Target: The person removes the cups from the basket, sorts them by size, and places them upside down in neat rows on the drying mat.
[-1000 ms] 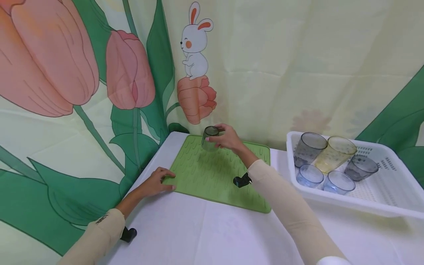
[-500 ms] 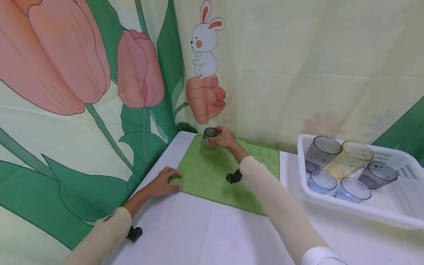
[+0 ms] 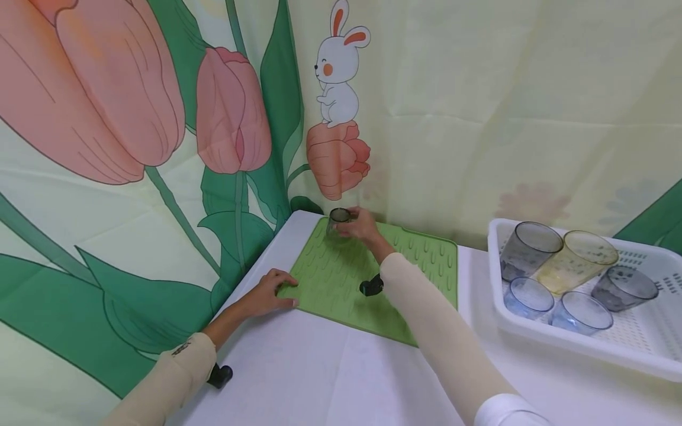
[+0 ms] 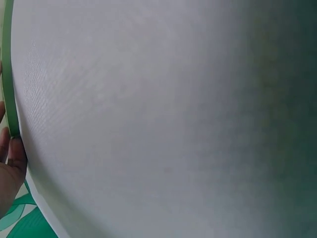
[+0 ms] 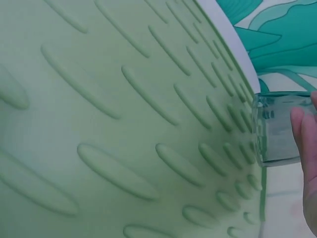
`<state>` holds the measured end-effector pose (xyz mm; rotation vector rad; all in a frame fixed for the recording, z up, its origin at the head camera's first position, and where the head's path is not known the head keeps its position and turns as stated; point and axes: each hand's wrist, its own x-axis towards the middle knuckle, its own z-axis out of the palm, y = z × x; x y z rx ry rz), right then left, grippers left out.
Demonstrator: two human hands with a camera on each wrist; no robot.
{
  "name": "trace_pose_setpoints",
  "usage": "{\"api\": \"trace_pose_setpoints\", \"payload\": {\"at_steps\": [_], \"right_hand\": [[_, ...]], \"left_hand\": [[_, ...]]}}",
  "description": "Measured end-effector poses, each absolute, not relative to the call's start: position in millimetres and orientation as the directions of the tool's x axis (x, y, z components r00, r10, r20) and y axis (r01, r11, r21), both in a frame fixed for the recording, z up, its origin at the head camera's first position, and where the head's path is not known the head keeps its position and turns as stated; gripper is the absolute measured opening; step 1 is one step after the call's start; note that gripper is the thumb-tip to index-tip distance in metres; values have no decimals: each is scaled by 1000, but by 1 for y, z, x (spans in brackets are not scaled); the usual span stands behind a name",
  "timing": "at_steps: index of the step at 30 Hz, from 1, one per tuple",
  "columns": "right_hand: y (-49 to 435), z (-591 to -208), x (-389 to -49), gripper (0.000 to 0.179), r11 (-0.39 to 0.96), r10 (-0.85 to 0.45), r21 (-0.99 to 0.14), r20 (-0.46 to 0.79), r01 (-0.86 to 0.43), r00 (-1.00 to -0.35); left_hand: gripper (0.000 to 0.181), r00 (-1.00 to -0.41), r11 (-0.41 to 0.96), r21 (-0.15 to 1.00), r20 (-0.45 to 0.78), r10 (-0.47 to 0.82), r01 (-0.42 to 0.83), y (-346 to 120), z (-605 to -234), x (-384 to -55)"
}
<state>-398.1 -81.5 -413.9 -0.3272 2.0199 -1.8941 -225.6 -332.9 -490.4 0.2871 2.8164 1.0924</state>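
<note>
My right hand [image 3: 365, 227] grips a small smoky-grey glass [image 3: 334, 228] from its right side, fingers and thumb around the wall. The glass is at the back left corner of the green ribbed mat [image 3: 325, 284]. In the right wrist view, the clear wall of this glass [image 5: 277, 131] reaches the mat's edge, with fingertips on its side. My left hand [image 3: 265, 294] rests at the mat's front left corner, fingers loosely bent and thumb along the edge. The left wrist view catches only part of that hand [image 4: 11, 171] beside the green mat edge [image 4: 6, 74].
To the right stands a white perforated basket [image 3: 647, 340]. In it are two grey glasses, one yellow glass [image 3: 578, 260] and two small blue glasses. A white cloth [image 3: 314, 378] covers the table, and a printed curtain [image 3: 453, 118] hangs right behind it.
The right hand has carried the grey glass slightly left and down toward the mat's back left corner. The left hand stays at the mat corner. The head view has turned a little right.
</note>
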Motion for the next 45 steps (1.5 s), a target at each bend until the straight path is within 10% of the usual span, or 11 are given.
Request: {"api": "trace_pose_setpoints", "payload": {"at_steps": [45], "right_hand": [[-77, -456, -403, 71, 410, -355, -912, -124, -35, -927]], "left_hand": [[41, -979, 725, 680, -55, 197, 108, -331, -489, -225]]}}
